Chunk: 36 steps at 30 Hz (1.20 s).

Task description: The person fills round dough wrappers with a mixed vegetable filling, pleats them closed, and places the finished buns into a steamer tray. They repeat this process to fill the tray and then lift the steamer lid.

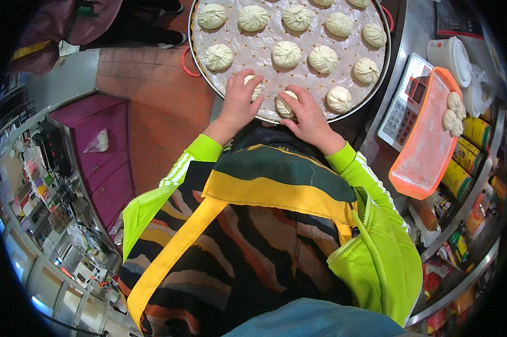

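Observation:
A large round steamer tray (250, 50), lined with a pale sheet dotted with holes, carries several pleated white dough buns (287, 54) set apart from each other. At its near edge my left hand (236, 108) curls around a bun (256, 89), fingers over the far side and thumb on the near side. Beside it my right hand (311, 121) cups another bun (286, 104) between thumb and forefinger. Both buns rest on the liner, partly covered by my fingers. Just right of my right hand sits a further bun (339, 99).
On the right counter, an orange-rimmed tray (425, 151) with a few buns (455, 115) overlaps a digital scale (397, 121). A white lidded tub (449, 59) stands behind. Packages (458, 171) fill shelves below. Left are a purple cabinet (99, 160) and, farther off, another person (45, 33).

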{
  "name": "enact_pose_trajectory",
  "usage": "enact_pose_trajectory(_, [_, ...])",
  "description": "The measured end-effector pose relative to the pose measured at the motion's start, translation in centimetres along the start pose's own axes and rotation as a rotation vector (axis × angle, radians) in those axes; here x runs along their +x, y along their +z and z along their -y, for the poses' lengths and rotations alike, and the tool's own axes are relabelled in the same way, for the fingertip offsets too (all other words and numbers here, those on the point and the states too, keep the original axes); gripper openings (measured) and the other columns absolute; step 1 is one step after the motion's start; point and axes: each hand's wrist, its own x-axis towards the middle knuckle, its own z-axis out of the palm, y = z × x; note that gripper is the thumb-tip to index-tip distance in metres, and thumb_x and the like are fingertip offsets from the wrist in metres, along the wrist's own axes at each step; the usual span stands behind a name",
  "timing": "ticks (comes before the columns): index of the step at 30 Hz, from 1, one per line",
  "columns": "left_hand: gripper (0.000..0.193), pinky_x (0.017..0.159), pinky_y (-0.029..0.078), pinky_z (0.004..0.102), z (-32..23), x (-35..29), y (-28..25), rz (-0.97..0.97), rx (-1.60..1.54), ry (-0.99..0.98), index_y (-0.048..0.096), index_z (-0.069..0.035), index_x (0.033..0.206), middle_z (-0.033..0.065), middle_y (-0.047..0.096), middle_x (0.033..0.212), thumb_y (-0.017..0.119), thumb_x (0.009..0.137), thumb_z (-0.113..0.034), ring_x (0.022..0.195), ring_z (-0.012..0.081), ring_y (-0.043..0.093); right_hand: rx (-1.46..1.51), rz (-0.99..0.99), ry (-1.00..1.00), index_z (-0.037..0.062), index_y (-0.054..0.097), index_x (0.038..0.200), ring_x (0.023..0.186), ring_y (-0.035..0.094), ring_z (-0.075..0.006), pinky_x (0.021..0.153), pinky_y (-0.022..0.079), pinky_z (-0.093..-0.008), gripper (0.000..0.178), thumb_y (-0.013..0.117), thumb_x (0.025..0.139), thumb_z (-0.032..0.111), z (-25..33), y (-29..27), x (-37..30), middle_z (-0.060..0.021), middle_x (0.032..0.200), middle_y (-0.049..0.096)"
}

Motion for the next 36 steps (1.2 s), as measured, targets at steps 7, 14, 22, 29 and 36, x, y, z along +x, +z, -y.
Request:
enact_pose_trajectory(7, [0.060, 0.102, 0.041, 0.0479, 0.4, 0.5, -1.7, 0.105, -0.108, 0.084, 0.061, -0.009, 0.127, 0.0164, 0.052, 0.134, 0.081, 0.071, -0.013, 0.121, 0.0391, 0.049, 0.007, 0.048, -0.016, 0.0084, 0.058, 0.128, 0.119, 0.054, -0.0410, 0.101, 0.048, -0.0459, 0.060, 0.076, 0.071, 0.003, 0.4, -0.3, 1.2, -0.0188, 0.130, 0.054])
enact_pose_trajectory(14, [0.060, 0.108, 0.033, 0.0514, 2.9, 3.4, -6.1, -0.199, 0.224, 0.020, 0.059, -0.011, 0.132, 0.0159, 0.048, 0.142, 0.078, 0.078, -0.027, 0.129, 0.0383, 0.046, -0.034, 0.088, 0.004, 0.0087, 0.058, 0.129, 0.116, 0.055, -0.0390, 0.099, 0.047, -0.0445, 0.061, 0.076, 0.071, 0.008, 1.0, -0.9, 2.1, -0.0170, 0.127, 0.054])
enact_pose_trajectory(22, [0.057, 0.107, 0.039, 0.0497, 8.0, 6.2, -6.3, -0.065, 0.088, -0.021, 0.060, -0.005, 0.130, 0.0208, 0.049, 0.136, 0.077, 0.075, -0.008, 0.126, 0.0425, 0.045, -0.050, -0.148, 0.079, 0.0058, 0.059, 0.128, 0.114, 0.059, -0.0371, 0.095, 0.050, -0.0436, 0.052, 0.077, 0.080, 0.016, 1.9, -2.1, 5.2, -0.0170, 0.124, 0.059])
enact_pose_trajectory(29, [0.054, 0.107, 0.037, 0.0504, 8.7, 8.3, -8.6, 0.068, 0.049, 0.099, 0.061, -0.005, 0.127, 0.0211, 0.052, 0.133, 0.078, 0.077, -0.019, 0.126, 0.0424, 0.046, -0.134, -0.435, 0.137, 0.0041, 0.060, 0.124, 0.111, 0.059, -0.0385, 0.093, 0.050, -0.0441, 0.044, 0.075, 0.084, 0.016, 0.0, -3.5, 12.2, -0.0192, 0.119, 0.060])
enact_pose_trajectory(36, [0.066, 0.109, 0.038, 0.0503, 9.3, 17.5, -10.3, 0.021, 0.032, 0.344, 0.053, -0.004, 0.136, 0.0202, 0.049, 0.140, 0.080, 0.078, -0.016, 0.129, 0.0428, 0.046, -0.406, -0.446, 0.352, 0.0094, 0.060, 0.130, 0.117, 0.055, -0.0427, 0.096, 0.050, -0.0476, 0.052, 0.077, 0.082, 0.023, -3.5, -3.0, 22.6, -0.0199, 0.128, 0.055])
